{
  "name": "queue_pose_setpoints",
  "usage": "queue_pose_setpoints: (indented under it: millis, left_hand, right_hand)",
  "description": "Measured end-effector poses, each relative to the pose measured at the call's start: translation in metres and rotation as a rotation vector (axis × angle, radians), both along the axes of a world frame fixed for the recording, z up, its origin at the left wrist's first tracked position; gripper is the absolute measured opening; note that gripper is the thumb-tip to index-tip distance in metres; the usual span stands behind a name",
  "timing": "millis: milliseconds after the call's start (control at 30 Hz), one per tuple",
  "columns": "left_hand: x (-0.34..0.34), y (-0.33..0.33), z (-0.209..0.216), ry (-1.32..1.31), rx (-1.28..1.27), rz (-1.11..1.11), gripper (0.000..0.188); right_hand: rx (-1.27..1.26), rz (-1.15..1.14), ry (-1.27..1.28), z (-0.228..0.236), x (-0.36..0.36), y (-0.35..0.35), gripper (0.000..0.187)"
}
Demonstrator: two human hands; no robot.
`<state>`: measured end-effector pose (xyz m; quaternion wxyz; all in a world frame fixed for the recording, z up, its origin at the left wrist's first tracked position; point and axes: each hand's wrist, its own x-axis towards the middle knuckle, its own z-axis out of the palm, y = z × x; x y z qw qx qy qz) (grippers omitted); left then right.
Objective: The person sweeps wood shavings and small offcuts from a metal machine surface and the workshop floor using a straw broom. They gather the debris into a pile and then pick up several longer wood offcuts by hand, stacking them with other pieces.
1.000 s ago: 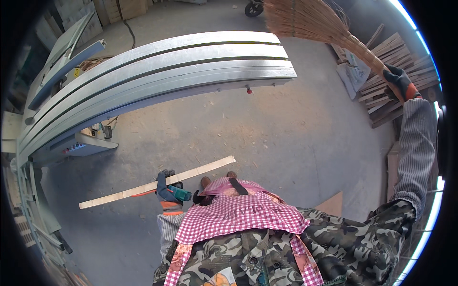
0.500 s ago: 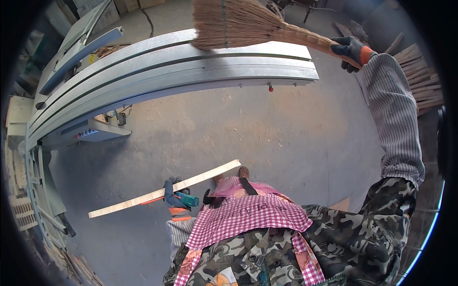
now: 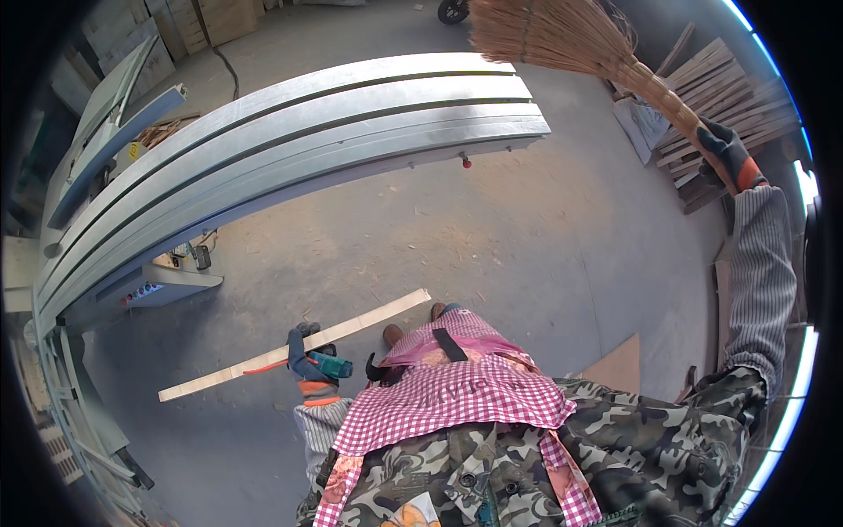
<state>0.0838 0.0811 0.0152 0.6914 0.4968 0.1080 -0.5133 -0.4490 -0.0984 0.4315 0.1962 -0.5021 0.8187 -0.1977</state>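
Observation:
My right hand (image 3: 727, 154), in a dark glove with an orange cuff, is wrapped round the handle of a straw broom (image 3: 562, 39) at the upper right. The broom's bristles spread leftward, just past the far right end of a long slotted metal machine table (image 3: 351, 101). Low on the left, my gloved left hand (image 3: 301, 356) grips a pale wooden strip (image 3: 378, 318), held at a slant. Beside its palm is a teal object (image 3: 332, 364), and a thin orange-red piece (image 3: 265, 367) shows along the strip; I cannot tell what either is.
Under the table's left part stands a grey control box (image 3: 167, 288) with buttons. A small red knob (image 3: 466, 162) juts from the table's near edge. Stacked wooden slats (image 3: 716, 105) lie at the upper right. A brown board (image 3: 612, 364) is on the floor, with scattered shavings beyond my feet.
The broom has moved right, from over the metal table to beyond its end, as my right arm swung outward. My left hand still holds the strip. The view has shifted slightly.

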Motion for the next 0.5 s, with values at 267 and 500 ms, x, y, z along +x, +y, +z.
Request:
queue_pose_setpoints:
  millis: [267, 500]
  left_hand:
    - [-0.004, -0.006, 0.023, -0.005, -0.121, -0.177, 0.025]
    - [-0.004, -0.015, 0.043, -0.015, -0.077, -0.221, 0.024]
  right_hand:
    - [0.166, 0.428, 0.154, -0.014, 0.052, 0.018, 0.059]
    - [0.026, -0.002, 0.578, 0.075, -0.051, 0.074, 0.048]
